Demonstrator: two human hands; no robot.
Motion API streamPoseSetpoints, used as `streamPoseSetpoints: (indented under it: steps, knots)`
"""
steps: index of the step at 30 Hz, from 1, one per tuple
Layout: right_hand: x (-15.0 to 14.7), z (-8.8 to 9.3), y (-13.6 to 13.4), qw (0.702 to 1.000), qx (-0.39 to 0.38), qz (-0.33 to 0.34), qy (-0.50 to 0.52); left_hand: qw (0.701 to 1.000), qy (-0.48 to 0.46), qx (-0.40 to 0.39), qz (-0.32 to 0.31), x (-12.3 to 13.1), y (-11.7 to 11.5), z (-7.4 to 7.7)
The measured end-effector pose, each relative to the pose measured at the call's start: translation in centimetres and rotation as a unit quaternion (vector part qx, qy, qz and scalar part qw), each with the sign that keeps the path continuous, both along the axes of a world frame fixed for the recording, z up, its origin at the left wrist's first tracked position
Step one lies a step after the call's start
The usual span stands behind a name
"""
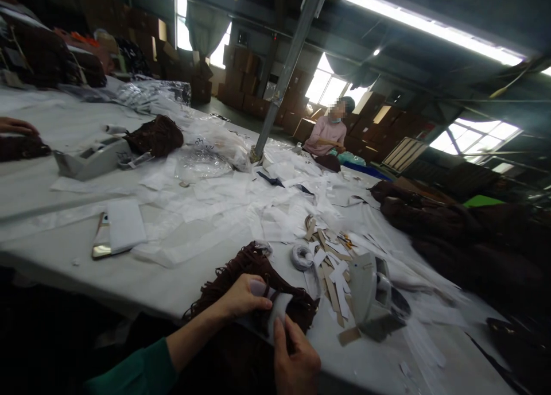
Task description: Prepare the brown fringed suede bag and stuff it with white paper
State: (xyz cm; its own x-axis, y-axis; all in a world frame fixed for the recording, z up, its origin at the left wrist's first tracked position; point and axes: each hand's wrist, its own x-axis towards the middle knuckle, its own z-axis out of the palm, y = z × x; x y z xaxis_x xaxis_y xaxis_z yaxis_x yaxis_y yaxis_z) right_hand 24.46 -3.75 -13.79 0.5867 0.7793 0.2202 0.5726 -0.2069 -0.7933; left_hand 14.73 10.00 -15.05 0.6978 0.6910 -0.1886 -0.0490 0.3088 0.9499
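A dark brown fringed piece (241,280) lies at the near edge of the white table (129,280), partly hanging over it. My left hand (243,296) is closed on a pale slip of paper or label (278,306) that rests on the brown piece. My right hand (297,360) pinches the same slip from below, thumb raised along its edge. A grey tape dispenser (376,297) stands just right of my hands. A small roll of white tape (302,256) lies behind the brown piece.
White paper sheets (241,211) and tan card strips (327,251) litter the table. A second tape dispenser (92,158) and another brown piece (155,135) sit far left. Brown garments (451,223) pile at right. A metal post (284,73) rises mid-table. Another person (329,134) sits across; someone's hand (15,126) shows at left.
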Motion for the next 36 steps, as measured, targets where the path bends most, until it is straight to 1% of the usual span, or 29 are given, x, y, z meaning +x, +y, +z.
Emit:
streamPoseSetpoints:
  steps: [2, 5, 6, 8, 11, 13, 14, 15, 17, 18, 20, 21, 22, 26, 28, 31, 34, 36]
  knots:
    - [-0.8, -0.2, 0.8, 0.994, 0.021, 0.04, -0.097, 0.998, 0.014, 0.037, 0.041, 0.4, -0.4, -0.2]
    - [-1.3, -0.8, 1.8, 0.98, 0.034, 0.072, -0.184, 0.997, -0.008, 0.033, 0.067, 0.4, -0.7, -0.4]
    - [-1.4, -1.1, 2.0, 0.976, 0.037, 0.076, -0.2, 0.998, -0.02, 0.024, 0.06, 0.3, -0.6, -0.3]
    - [-1.5, -1.7, 2.3, 0.972, 0.037, 0.082, -0.218, 0.999, -0.047, -0.011, 0.026, -0.2, -0.5, -0.1]
    - [-1.6, -2.0, 2.5, 0.973, 0.029, 0.08, -0.214, 0.994, -0.078, -0.069, -0.014, -1.0, -0.3, 0.1]
    - [-1.6, -1.6, 2.5, 0.98, 0.023, 0.081, -0.181, 0.995, -0.076, -0.059, -0.002, -1.2, -0.2, -0.1]
    - [-1.6, -1.3, 2.4, 0.985, 0.017, 0.087, -0.148, 0.996, -0.073, -0.045, 0.007, -1.2, -0.2, -0.3]
    - [-1.4, -1.0, 2.4, 0.991, 0.009, 0.091, -0.101, 0.997, -0.072, -0.037, 0.014, -1.2, -0.2, -0.5]
    - [-1.0, -0.4, 2.5, 0.996, -0.017, 0.075, 0.038, 0.995, -0.082, -0.045, 0.02, -1.0, -0.3, -1.0]
    - [-0.7, -0.3, 2.6, 0.991, -0.03, 0.052, 0.119, 0.994, -0.09, -0.056, 0.021, -1.0, -0.4, -1.1]
    - [0.0, -0.1, 2.9, 0.966, -0.053, -0.001, 0.255, 0.992, -0.103, -0.069, 0.029, -1.0, -0.5, -1.3]
    - [0.3, -0.1, 3.2, 0.953, -0.06, -0.016, 0.296, 0.991, -0.108, -0.074, 0.031, -1.0, -0.6, -1.2]
    - [0.6, -0.1, 3.5, 0.945, -0.064, -0.015, 0.319, 0.99, -0.113, -0.078, 0.028, -1.1, -0.6, -1.1]
    - [1.1, 0.1, 4.9, 0.934, -0.054, 0.076, 0.344, 0.99, -0.118, -0.074, 0.016, -1.2, -0.5, -1.0]
    - [1.1, 0.0, 5.5, 0.928, -0.05, 0.092, 0.357, 0.993, -0.1, -0.056, 0.017, -1.1, -0.3, -1.2]
    - [1.2, -0.3, 6.1, 0.93, -0.048, 0.067, 0.359, 0.998, -0.062, -0.011, 0.019, -0.8, 0.1, -1.8]
    - [1.2, -0.7, 6.3, 0.947, -0.039, 0.032, 0.316, 0.998, -0.039, 0.039, 0.025, -0.7, 0.1, -2.0]
    - [1.2, -0.9, 6.5, 0.957, -0.034, 0.014, 0.287, 0.997, -0.042, 0.051, 0.032, -0.9, -0.1, -1.7]
